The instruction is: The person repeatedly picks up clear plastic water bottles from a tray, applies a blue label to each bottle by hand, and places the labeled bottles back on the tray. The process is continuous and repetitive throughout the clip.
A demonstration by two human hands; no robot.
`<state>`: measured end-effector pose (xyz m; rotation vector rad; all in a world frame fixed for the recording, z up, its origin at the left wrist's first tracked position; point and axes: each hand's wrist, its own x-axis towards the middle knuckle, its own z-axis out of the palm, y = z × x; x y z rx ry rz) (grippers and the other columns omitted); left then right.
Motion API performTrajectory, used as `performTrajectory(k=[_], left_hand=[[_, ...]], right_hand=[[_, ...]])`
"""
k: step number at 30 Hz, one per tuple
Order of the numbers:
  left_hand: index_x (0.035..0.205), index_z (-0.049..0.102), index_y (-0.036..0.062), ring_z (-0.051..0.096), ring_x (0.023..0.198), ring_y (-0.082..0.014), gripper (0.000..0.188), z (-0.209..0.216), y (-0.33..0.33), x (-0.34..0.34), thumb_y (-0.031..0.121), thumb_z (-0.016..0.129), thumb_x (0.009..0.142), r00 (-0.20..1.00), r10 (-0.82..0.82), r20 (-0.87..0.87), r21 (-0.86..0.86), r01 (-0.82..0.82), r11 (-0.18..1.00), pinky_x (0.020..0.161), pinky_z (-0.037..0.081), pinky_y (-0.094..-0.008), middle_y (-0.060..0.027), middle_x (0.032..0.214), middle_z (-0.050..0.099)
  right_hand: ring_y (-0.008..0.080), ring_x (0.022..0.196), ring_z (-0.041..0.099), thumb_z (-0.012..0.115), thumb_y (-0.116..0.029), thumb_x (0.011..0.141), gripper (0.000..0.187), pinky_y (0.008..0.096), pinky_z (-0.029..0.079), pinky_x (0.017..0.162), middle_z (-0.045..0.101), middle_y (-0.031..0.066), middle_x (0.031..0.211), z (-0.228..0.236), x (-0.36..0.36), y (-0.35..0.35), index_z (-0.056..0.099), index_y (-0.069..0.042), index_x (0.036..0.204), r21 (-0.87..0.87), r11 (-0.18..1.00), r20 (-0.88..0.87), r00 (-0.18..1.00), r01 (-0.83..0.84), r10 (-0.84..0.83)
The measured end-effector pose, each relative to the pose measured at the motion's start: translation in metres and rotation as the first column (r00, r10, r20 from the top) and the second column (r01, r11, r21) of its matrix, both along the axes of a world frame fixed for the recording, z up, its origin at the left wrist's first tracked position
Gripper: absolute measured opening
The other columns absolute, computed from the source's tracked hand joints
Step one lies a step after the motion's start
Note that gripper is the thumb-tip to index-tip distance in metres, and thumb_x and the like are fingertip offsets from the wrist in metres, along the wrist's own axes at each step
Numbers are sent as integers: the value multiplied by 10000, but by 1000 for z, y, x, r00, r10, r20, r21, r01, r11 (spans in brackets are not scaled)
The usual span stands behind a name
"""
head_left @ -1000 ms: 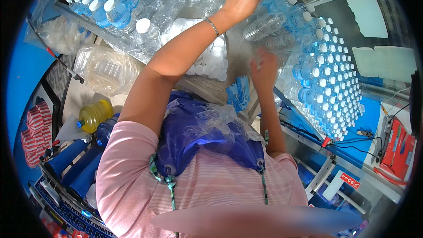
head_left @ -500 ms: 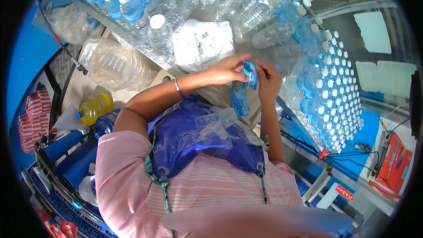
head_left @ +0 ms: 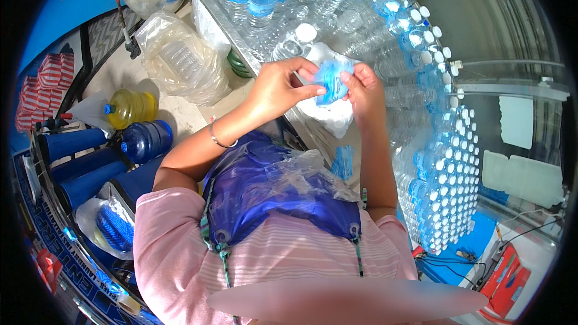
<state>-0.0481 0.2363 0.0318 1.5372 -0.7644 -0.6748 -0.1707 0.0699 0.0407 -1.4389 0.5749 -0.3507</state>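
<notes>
Between my two hands is a blue plastic bottle label [head_left: 330, 79], thin and partly see-through. My left hand [head_left: 280, 87] pinches its left edge with thumb and fingers. On its right edge, the fingers of my right hand [head_left: 365, 91] are closed. Below and behind the label lies a white plastic bag [head_left: 330, 115], partly hidden by my hands. More blue labels [head_left: 342, 162] lie by my right forearm. A clear bottle with a white cap [head_left: 306, 33] stands just beyond my hands.
Clear capped bottles [head_left: 442, 183] crowd the metal table on the right, with blue-labelled bottles [head_left: 262, 1] at the far side. To the left, on the floor, are a clear plastic bag [head_left: 186, 63], a yellow jug [head_left: 133, 109] and a blue jug [head_left: 147, 141]. A blue apron [head_left: 265, 180] covers my lap.
The label, folded narrow before, is now spread wider between my fingers. My view has turned, so the bottles and floor items appear shifted. Both hands keep hold of the label.
</notes>
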Motion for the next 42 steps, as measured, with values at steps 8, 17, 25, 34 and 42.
performTrajectory(k=[8, 17, 25, 34, 42], left_hand=[[1352, 472, 57, 591, 1061, -335, 758, -3, -10, 66, 196, 801, 683, 728, 284, 624, -292, -120, 949, 919, 484, -403, -168, 1151, 594], [1439, 337, 56, 567, 1153, -395, 895, -66, -4, 64, 187, 813, 692, 904, 108, 415, -91, -77, 993, 970, 465, -429, -237, 1226, 591], [1414, 368, 60, 615, 1062, -414, 902, -56, -7, 61, 226, 840, 663, 792, 173, 586, -200, -66, 978, 882, 513, -430, -250, 1173, 620], [1216, 516, -30, 680, 764, -230, 690, 11, -2, 55, 232, 818, 653, 542, -623, -564, -383, 497, 779, 697, 548, -350, -150, 979, 682], [1176, 541, -21, 667, 802, -214, 589, 24, 5, 62, 161, 767, 664, 321, -725, -610, -409, 656, 635, 722, 553, -333, -109, 959, 658]], right_hand=[[207, 738, 569, 664, -161, 861, 190, 345, 447, 639, 582, 104, 884, 57, 82, -10, 602, -82, 1022, -824, 513, -86, 948, -241, 307], [278, 893, 622, 728, -87, 783, 350, 360, 499, 792, 602, 99, 1034, 26, 97, 9, 630, -78, 1119, -924, 357, -17, 945, -139, 325], [268, 955, 657, 709, -33, 813, 321, 338, 514, 834, 668, 111, 1043, 9, 90, 18, 642, -49, 1127, -748, 660, 129, 990, 64, 50], [153, 1028, 619, 554, -304, 987, 362, 288, 461, 949, 655, 74, 1171, 33, 83, -6, 623, -50, 1235, 102, 980, 639, 766, -172, 68], [129, 676, 524, 502, -342, 986, 346, 291, 429, 650, 565, 25, 683, 63, 46, -25, 636, -23, 991, -723, 684, 310, 930, 96, 197]])
